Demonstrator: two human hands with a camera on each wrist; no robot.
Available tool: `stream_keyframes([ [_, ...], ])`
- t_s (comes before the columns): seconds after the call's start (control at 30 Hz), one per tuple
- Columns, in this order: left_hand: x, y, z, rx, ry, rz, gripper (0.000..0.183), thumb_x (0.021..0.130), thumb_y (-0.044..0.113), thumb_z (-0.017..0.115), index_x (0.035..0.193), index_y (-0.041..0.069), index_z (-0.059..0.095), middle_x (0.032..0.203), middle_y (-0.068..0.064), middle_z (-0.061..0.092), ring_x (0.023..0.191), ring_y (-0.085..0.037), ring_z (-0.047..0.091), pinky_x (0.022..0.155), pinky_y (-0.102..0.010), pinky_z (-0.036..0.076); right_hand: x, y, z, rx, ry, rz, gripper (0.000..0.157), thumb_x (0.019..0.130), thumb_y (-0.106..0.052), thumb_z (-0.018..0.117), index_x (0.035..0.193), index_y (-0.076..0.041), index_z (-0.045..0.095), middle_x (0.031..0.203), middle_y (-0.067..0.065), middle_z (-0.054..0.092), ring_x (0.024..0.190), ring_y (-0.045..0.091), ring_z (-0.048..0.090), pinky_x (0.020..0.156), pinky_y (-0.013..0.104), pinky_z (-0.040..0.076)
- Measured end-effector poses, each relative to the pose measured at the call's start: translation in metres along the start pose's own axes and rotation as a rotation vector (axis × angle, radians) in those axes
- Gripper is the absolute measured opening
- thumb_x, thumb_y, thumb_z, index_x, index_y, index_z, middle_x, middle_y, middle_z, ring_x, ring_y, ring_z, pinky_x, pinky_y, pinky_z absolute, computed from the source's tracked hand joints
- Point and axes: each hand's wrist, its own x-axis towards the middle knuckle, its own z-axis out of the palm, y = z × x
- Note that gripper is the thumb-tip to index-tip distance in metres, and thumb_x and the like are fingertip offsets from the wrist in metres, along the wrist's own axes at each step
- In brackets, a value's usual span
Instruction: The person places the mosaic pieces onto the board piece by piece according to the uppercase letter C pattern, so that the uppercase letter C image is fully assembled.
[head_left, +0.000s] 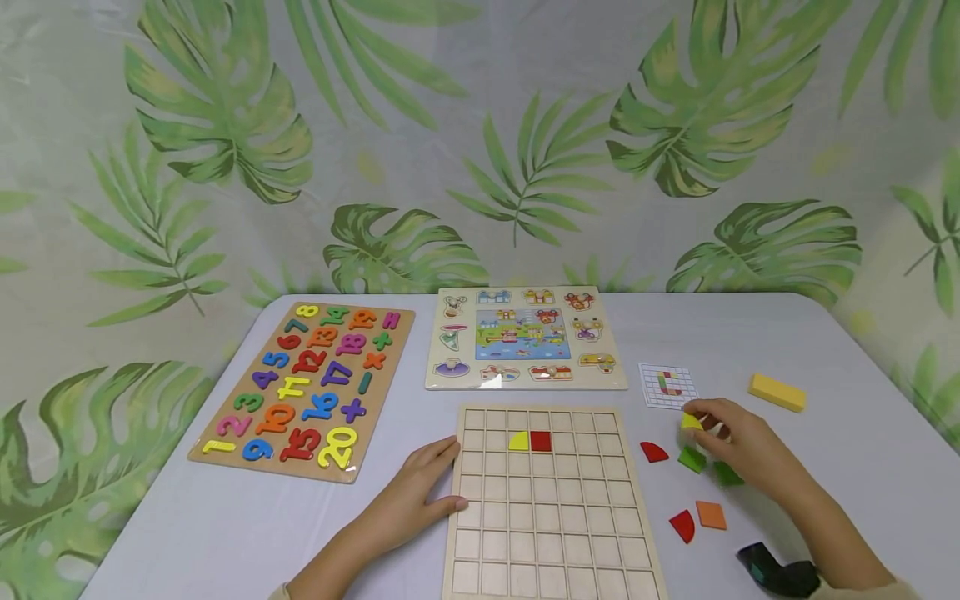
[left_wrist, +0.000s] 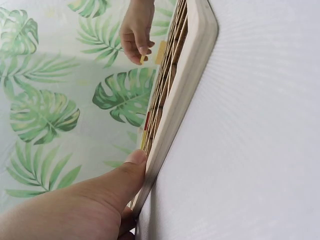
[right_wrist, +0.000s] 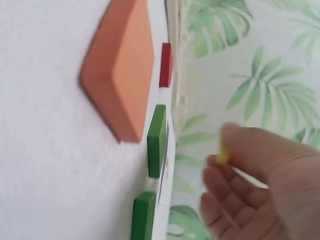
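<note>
In the head view my left hand (head_left: 408, 500) rests at the left edge of a wooden grid board (head_left: 517, 533), its fingers fairly straight and its thumb touching the rim. The board holds a yellow quarter-circle piece (head_left: 519, 441) and a red square piece (head_left: 541, 442) side by side. To the right of the board, my right hand (head_left: 738, 437) pinches a small yellow piece (right_wrist: 222, 152) between thumb and fingers, above the table. Below it lie green pieces (head_left: 692, 459); the hand partly covers one. A patterned card (head_left: 667, 386) lies just beyond.
Two red quarter-circle pieces (head_left: 682, 527) and an orange square (head_left: 711, 515) lie right of the board. Farther out are a yellow block (head_left: 777, 392) and a dark curved object (head_left: 776, 571). A number puzzle (head_left: 300, 392) and a picture puzzle (head_left: 525, 337) stand behind and left.
</note>
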Motion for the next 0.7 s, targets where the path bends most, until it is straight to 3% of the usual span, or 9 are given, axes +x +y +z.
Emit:
stream_keyframes([
  [0.23, -0.001, -0.001, 0.001, 0.0, 0.005, 0.004, 0.075, 0.083, 0.048, 0.056, 0.136, 0.0, 0.035, 0.142, -0.009, 0.03, 0.129, -0.028, 0.024, 0.101, -0.044, 0.027, 0.011, -0.042, 0.004, 0.012, 0.105, -0.181, 0.037, 0.076, -0.007, 0.071, 0.111, -0.002, 0.058, 0.097, 0.003, 0.058, 0.079, 0.019, 0.053, 0.062, 0.03, 0.049],
  [0.4, -0.001, -0.001, 0.001, -0.008, 0.004, 0.005, 0.075, 0.083, 0.048, 0.055, 0.136, 0.0, 0.035, 0.142, -0.009, 0.029, 0.129, -0.028, 0.024, 0.101, -0.045, 0.027, 0.022, -0.07, 0.013, 0.059, 0.094, -0.253, 0.037, 0.077, -0.006, 0.07, 0.112, -0.005, 0.057, 0.097, 0.0, 0.059, 0.081, 0.017, 0.054, 0.065, 0.034, 0.049],
  [0.7, 0.0, -0.001, 0.0, 0.001, 0.001, -0.006, 0.075, 0.082, 0.047, 0.057, 0.137, 0.001, 0.035, 0.142, -0.008, 0.029, 0.129, -0.026, 0.024, 0.102, -0.042, 0.027, 0.039, -0.105, 0.046, 0.205, 0.014, -0.352, 0.032, 0.079, -0.007, 0.068, 0.11, -0.007, 0.059, 0.103, -0.004, 0.058, 0.082, 0.009, 0.053, 0.067, 0.026, 0.049],
])
